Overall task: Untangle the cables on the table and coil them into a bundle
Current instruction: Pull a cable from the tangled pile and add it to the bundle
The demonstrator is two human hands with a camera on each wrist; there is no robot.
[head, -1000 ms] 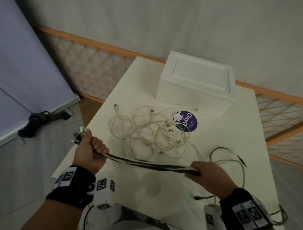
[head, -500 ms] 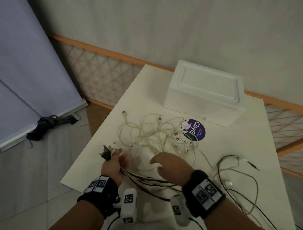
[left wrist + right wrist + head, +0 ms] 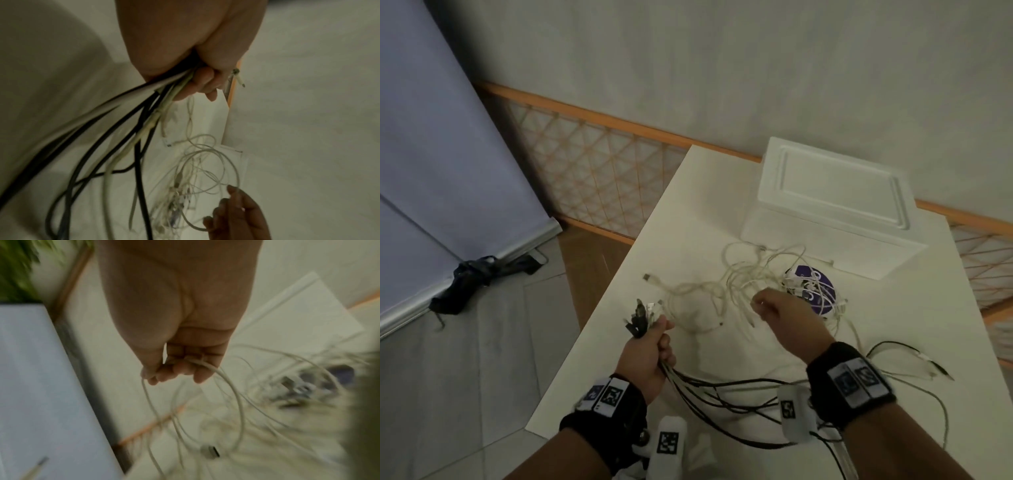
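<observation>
Several black and white cables (image 3: 709, 390) hang bunched from the left hand (image 3: 650, 346), fingers curled tight round them, plugs sticking up. Half a second ago the right hand (image 3: 784, 318) hovered over the white cable tangle (image 3: 750, 284) on the bench (image 3: 688, 212); now it pinches one white cable (image 3: 224, 381) lifted from it. Behind sits a closed white foam box (image 3: 832, 198); the purple sticker (image 3: 822, 291) is too covered to read.
</observation>
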